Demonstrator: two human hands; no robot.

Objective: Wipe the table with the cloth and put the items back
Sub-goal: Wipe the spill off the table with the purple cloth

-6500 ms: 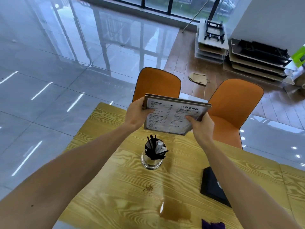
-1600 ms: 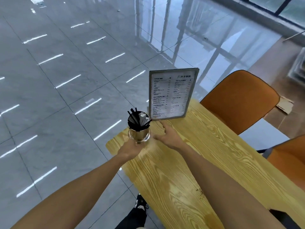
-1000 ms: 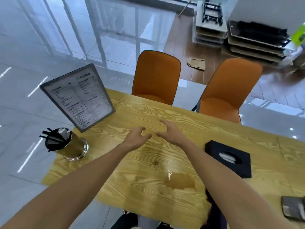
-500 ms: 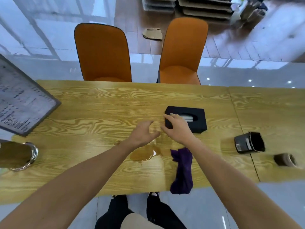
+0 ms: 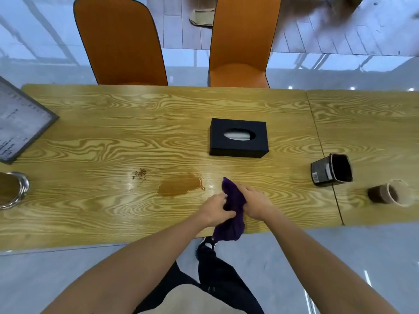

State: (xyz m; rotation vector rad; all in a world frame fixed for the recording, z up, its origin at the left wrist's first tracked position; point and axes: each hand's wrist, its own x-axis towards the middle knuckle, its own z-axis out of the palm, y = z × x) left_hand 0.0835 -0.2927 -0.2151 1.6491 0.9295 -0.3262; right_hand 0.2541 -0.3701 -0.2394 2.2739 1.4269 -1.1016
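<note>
A purple cloth (image 5: 233, 207) lies at the near edge of the wooden table (image 5: 113, 132), its lower end hanging over the edge. My left hand (image 5: 215, 208) grips it from the left and my right hand (image 5: 254, 202) grips it from the right. Left of the cloth sits a brown liquid puddle (image 5: 179, 185), and further left a small patch of dark crumbs (image 5: 140, 173). A black tissue box (image 5: 238, 138) stands behind the cloth. The menu stand (image 5: 20, 125) and the metal cup (image 5: 11, 189) are at the far left.
A black container (image 5: 332, 169) lies on its side at the right, with a tipped paper cup (image 5: 388, 193) beyond it on the adjoining table. Two orange chairs (image 5: 122, 41) (image 5: 242, 39) stand behind the table. My legs are below the near edge.
My view has swung right from the menu stand and metal cup to the spill. Both hands, which were empty above the table, have come down and closed on the purple cloth.
</note>
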